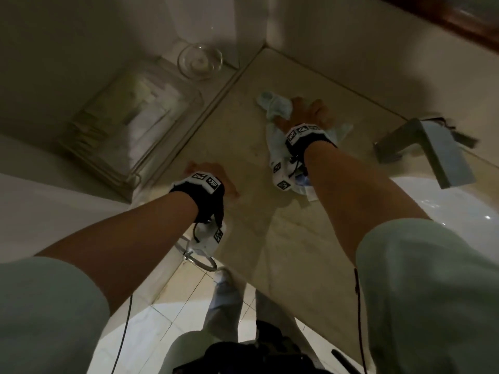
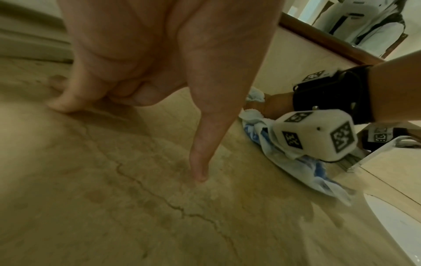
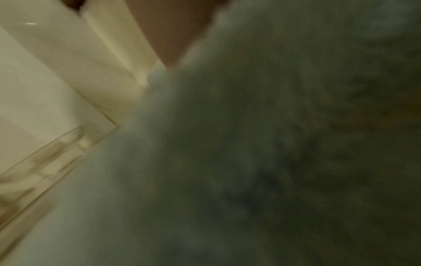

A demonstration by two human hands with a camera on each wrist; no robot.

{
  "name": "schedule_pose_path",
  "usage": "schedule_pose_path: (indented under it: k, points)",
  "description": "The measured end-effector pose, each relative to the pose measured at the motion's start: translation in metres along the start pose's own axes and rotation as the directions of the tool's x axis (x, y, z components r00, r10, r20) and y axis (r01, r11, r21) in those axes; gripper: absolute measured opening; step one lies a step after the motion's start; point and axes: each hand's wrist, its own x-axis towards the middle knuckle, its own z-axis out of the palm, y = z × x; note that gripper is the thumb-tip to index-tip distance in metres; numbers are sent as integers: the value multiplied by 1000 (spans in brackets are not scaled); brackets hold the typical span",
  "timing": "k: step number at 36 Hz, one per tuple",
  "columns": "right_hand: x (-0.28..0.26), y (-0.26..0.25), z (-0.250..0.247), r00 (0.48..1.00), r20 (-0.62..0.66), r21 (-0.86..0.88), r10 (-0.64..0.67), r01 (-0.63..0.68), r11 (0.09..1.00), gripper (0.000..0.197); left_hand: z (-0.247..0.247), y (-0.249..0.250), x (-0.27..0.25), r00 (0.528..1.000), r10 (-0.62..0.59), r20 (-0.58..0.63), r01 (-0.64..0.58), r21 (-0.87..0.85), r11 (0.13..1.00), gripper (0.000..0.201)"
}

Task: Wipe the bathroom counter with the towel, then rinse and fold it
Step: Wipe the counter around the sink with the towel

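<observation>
A light blue towel [image 1: 275,106] lies bunched on the beige marble counter [image 1: 259,211], near its back corner. My right hand [image 1: 307,112] presses down on the towel, fingers curled into the cloth. In the right wrist view the towel [image 3: 250,144] fills most of the frame, blurred. My left hand [image 1: 213,174] rests on the bare counter nearer the front edge, holding nothing. In the left wrist view the left hand [image 2: 141,97] props itself on its fingertips [image 2: 200,172] on the counter [image 2: 114,207]. Beyond it are the towel [image 2: 296,167] and the right hand [image 2: 275,106].
A metal faucet [image 1: 426,147] stands right of the towel above a white sink basin [image 1: 459,211]. A glass bowl [image 1: 199,60] and a clear tray [image 1: 167,147] of packets sit on the ledge at back left. A towel ring [image 1: 201,261] hangs below the counter's front edge.
</observation>
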Motion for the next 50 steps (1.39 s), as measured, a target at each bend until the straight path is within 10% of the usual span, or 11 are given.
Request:
schedule_pose_path:
  k: [13, 19, 29, 34, 40, 50]
  points:
    - [-21, 2, 24, 994, 111, -40, -22, 26, 999, 81, 12, -4, 8, 1000, 11, -23, -12, -22, 1000, 115]
    - [-77, 12, 32, 997, 67, 1, 30, -30, 1000, 74, -8, -8, -37, 993, 118, 0, -118, 4, 993, 75]
    - [-124, 25, 50, 988, 45, 24, 145, -147, 989, 69, -9, -14, -55, 976, 217, 17, -218, 116, 969, 68]
    - [-116, 22, 44, 979, 50, 109, 199, -203, 973, 74, 13, -2, 14, 983, 167, -72, -168, -5, 986, 94]
    - [-83, 24, 17, 949, 36, 188, 312, -313, 931, 79, -14, 0, -47, 979, 67, -192, -93, -131, 987, 134]
    - [-5, 33, -1, 947, -109, 145, 302, -285, 947, 75, -24, 3, -18, 992, 111, -65, -117, -106, 987, 141]
